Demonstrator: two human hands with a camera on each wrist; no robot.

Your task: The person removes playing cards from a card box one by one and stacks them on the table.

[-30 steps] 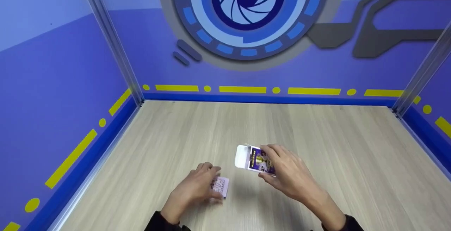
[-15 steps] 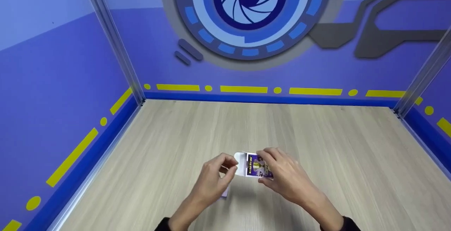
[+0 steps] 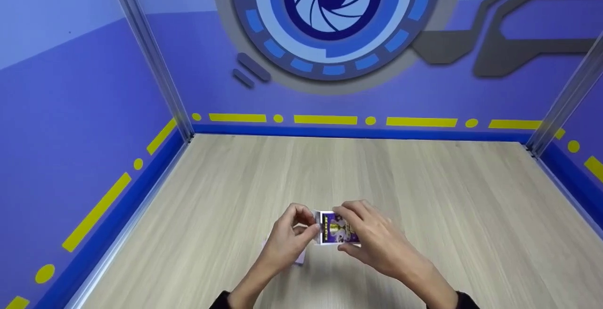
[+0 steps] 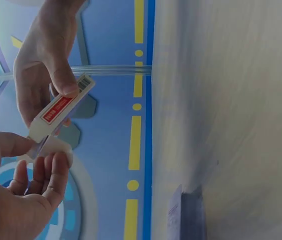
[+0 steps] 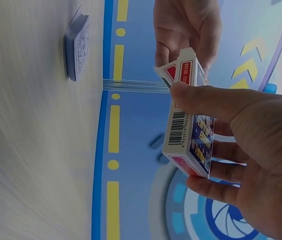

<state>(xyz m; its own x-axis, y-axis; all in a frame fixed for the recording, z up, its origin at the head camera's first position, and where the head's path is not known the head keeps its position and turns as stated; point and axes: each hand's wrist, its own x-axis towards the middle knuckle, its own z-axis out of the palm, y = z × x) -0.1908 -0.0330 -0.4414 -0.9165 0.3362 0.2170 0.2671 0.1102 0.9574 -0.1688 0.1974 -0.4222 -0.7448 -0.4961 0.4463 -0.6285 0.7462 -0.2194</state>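
Observation:
My right hand (image 3: 379, 238) holds a small purple and white playing-card box (image 3: 335, 229) above the table, thumb on one long edge and fingers on the other. Its open end faces left. There my left hand (image 3: 287, 239) pinches the white end flap (image 4: 56, 147) between thumb and fingers. In the right wrist view, a side tab sticks out at the open end, and a barcode shows on the box's narrow side. A deck of playing cards (image 5: 79, 47) lies on the table under my left hand, mostly hidden by it in the head view.
The wood-grain table (image 3: 424, 182) is bounded by a blue back wall (image 3: 183, 73) with a round printed emblem, and by side walls at left and right. Metal posts (image 3: 150, 50) stand at the back corners.
My left hand has left the deck on the table and come up to the box's flap, which is now bent in the fingers. My right hand has brought the box slightly left and lower.

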